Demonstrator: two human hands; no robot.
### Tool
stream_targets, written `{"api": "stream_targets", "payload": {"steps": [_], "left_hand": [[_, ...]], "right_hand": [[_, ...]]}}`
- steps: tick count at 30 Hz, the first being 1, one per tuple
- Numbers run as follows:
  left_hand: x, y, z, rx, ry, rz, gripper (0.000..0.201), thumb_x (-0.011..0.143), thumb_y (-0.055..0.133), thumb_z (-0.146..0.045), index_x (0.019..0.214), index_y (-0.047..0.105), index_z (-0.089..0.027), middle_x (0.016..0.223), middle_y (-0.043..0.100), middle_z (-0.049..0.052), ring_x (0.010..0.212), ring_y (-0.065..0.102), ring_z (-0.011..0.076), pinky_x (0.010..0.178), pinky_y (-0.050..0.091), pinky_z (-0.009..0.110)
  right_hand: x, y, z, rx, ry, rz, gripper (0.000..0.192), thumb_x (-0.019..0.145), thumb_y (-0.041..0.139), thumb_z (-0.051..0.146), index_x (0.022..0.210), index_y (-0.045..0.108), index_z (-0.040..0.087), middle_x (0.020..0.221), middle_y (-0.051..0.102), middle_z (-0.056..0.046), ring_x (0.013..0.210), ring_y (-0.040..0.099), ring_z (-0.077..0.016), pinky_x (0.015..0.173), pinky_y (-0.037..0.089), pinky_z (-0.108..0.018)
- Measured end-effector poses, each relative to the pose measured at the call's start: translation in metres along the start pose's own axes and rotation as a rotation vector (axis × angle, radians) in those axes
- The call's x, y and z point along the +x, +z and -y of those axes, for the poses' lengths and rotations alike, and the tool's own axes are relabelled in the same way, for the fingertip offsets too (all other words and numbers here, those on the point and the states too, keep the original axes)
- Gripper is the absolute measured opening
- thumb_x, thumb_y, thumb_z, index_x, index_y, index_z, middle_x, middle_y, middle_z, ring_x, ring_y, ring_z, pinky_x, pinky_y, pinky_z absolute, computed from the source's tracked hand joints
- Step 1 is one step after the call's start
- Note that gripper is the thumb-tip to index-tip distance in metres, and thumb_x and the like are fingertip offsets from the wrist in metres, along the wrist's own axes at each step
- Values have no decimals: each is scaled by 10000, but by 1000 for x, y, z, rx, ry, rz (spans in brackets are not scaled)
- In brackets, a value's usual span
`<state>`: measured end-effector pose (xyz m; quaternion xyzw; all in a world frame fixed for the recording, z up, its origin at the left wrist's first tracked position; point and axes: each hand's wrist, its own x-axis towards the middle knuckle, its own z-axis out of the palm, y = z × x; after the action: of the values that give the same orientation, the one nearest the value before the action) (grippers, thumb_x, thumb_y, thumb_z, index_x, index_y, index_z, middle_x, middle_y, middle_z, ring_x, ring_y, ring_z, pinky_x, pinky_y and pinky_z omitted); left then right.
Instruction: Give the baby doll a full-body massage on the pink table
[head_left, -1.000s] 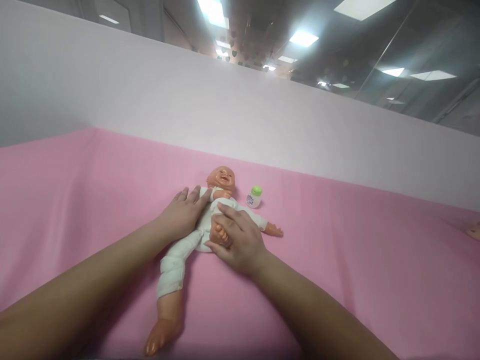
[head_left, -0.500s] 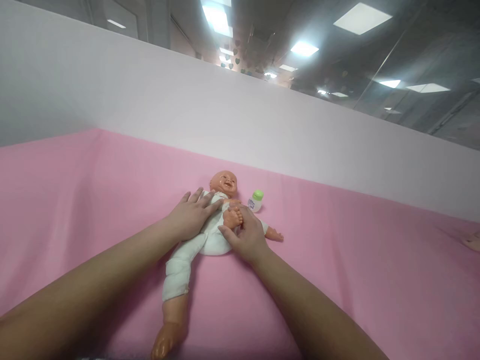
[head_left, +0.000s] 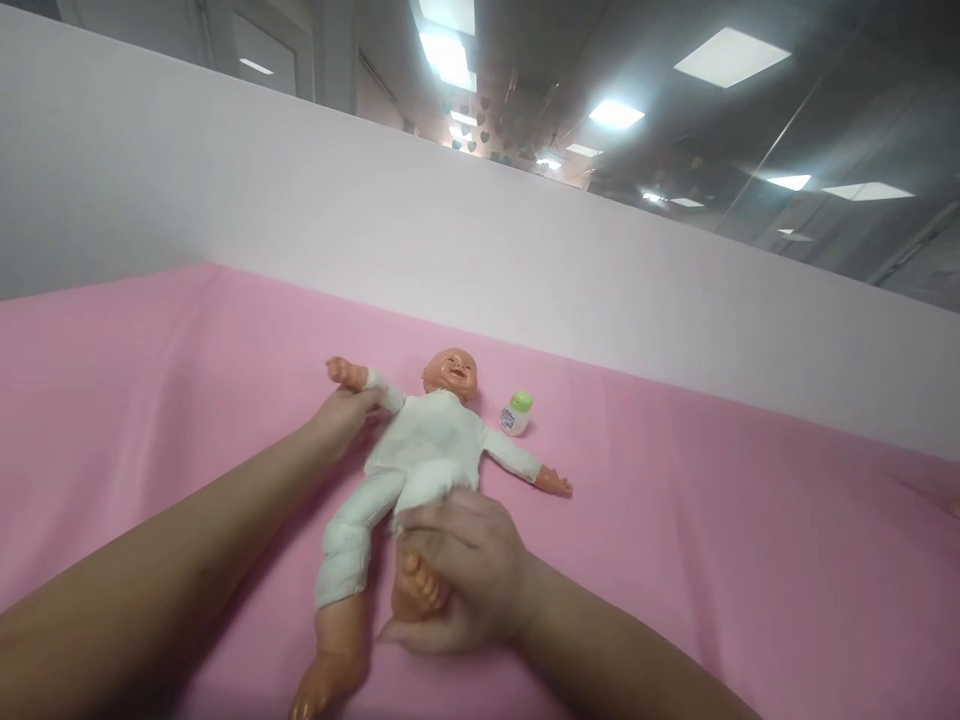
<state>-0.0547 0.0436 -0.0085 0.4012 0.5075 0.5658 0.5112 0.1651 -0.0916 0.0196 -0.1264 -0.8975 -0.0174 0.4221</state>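
Note:
A baby doll (head_left: 427, 435) with a hard plastic head and a white cloth body lies on its back on the pink sheet. My left hand (head_left: 350, 415) is closed round the doll's arm on the left, which is stretched outward. Round the doll's bent leg on the right, near its foot (head_left: 420, 585), my right hand (head_left: 480, 560) is wrapped with the thumb below. The doll's other leg (head_left: 345, 570) lies straight towards me. Its other arm (head_left: 517, 460) rests out to the right, untouched.
A small clear bottle with a green cap (head_left: 517, 412) stands right of the doll's head. The pink sheet (head_left: 675, 520) spreads all round, and a white wall (head_left: 480, 240) rises behind it. Above the wall are glass and ceiling lights.
My left hand has moved from the doll's chest out to the left with its arm. My right hand has brought the raised leg down from the belly towards me.

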Motion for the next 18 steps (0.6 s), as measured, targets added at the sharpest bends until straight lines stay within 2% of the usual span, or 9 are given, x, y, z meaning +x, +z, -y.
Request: {"api": "stream_targets", "payload": {"steps": [2,4,8,10,12,15,18], "left_hand": [[6,-2,-1,-189,-160,-29,301,852,646,-313,1114,612,-169,1034,709,151,975,715,302,871,590,441],[12,-7,-3,-320,-255,-93,219,882,600,-289,1063,592,-167,979,693,145,913,722,285,821,607,436],[19,-15,-5,-452,-300,-161,154,905,546,-269,1024,564,-173,943,664,143,861,723,288,754,620,459],[19,-15,-5,-427,-227,-181,166,914,547,-295,1037,563,-185,982,659,143,876,718,284,759,620,455],[15,-11,-5,-329,-76,-204,219,926,561,-364,1083,563,-212,1080,651,138,921,707,275,795,612,445],[7,1,-6,-43,210,-199,341,939,552,-493,1184,546,-255,1245,613,114,1060,658,268,890,575,436],[-4,14,-7,393,465,-61,386,960,490,-522,1210,567,-239,1222,646,95,1126,617,276,980,516,471]], "right_hand": [[-4,11,4,56,-44,80,524,766,656,693,961,614,209,953,730,-49,743,658,-161,660,513,-310],[-12,23,6,67,-77,190,516,759,638,722,871,602,220,865,710,-11,681,622,-143,630,496,-307],[-26,39,9,12,-102,402,480,796,605,709,837,591,231,761,659,16,659,589,-150,668,498,-325],[-29,42,11,6,-112,436,430,835,595,661,851,591,232,766,659,14,671,591,-149,699,501,-322],[-28,44,11,21,-126,395,375,869,587,613,835,586,239,785,674,14,678,600,-140,686,501,-302],[-21,43,11,46,-147,226,384,890,584,613,780,562,245,845,710,13,705,641,-123,630,507,-264],[-8,28,13,58,-115,21,391,880,611,621,846,573,234,904,736,-6,733,679,-124,623,527,-260]]}}
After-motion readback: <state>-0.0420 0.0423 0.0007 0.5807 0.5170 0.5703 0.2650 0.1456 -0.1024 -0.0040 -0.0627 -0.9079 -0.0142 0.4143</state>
